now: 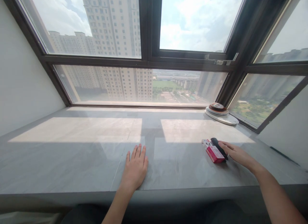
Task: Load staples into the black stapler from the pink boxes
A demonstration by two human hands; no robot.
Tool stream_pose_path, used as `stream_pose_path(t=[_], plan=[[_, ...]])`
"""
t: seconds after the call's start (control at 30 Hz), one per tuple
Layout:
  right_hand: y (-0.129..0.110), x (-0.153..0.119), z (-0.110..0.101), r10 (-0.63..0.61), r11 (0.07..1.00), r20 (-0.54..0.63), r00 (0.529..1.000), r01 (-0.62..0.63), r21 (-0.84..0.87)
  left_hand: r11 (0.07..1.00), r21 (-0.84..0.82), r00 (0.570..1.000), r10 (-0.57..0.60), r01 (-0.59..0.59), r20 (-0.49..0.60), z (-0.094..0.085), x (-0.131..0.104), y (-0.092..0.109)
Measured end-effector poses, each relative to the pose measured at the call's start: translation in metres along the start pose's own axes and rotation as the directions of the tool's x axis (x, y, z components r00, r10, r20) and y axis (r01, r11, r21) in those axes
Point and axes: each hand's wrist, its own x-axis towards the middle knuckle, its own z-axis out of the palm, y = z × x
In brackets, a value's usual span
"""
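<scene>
My left hand [135, 168] lies flat on the marble-patterned window sill [72, 166], palm down, fingers a little apart, holding nothing. To the right, my right hand [234, 152] has its thumb and fingers closed on a black item [218, 148], perhaps a pouch or case. Against that item's left side rests a pink and white box [215, 154] on the sill. Another small white and red printed piece [206, 143] shows at the box's far end. The fingertips of my right hand are partly hidden behind the black item.
A stack of round plates or discs [218, 109] sits on a larger pale board [228, 119] in the far right corner by the window frame [192, 66]. A thin dark strip [284, 155] lies along the right wall. The sill's front edge runs just before me.
</scene>
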Motion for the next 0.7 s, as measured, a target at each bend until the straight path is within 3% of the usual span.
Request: stream_pose_path(t=[0.1,0.23,0.4,0.53,0.6,0.7], plan=[[-0.008,-0.006,0.021,-0.048,0.985,0.262,0.964,0.002,0.173,1.0,0.01,1.0,-0.006,0.006,0.006,0.003,0.001,-0.001],[-0.048,-0.032,0.06,-0.091,0.967,0.306,0.948,0.01,0.256,1.0,0.002,1.0,-0.009,0.009,0.009,0.005,0.003,-0.002],[-0.134,-0.075,0.13,-0.066,0.985,0.237,0.969,0.026,0.171,0.993,-0.118,1.0,-0.028,0.028,0.001,0.0,0.002,-0.005],[-0.204,-0.11,0.181,-0.079,0.994,0.216,0.973,0.062,0.086,0.917,-0.383,0.99,-0.139,0.116,-0.032,-0.014,0.004,-0.007],[-0.224,-0.12,0.195,-0.09,0.994,0.18,0.98,0.076,0.083,0.851,-0.496,0.972,-0.227,0.171,-0.055,-0.02,0.005,-0.002],[-0.227,-0.124,0.195,-0.119,0.984,0.138,0.983,0.099,0.147,0.835,-0.489,0.931,-0.347,0.251,-0.116,-0.021,0.006,0.014]])
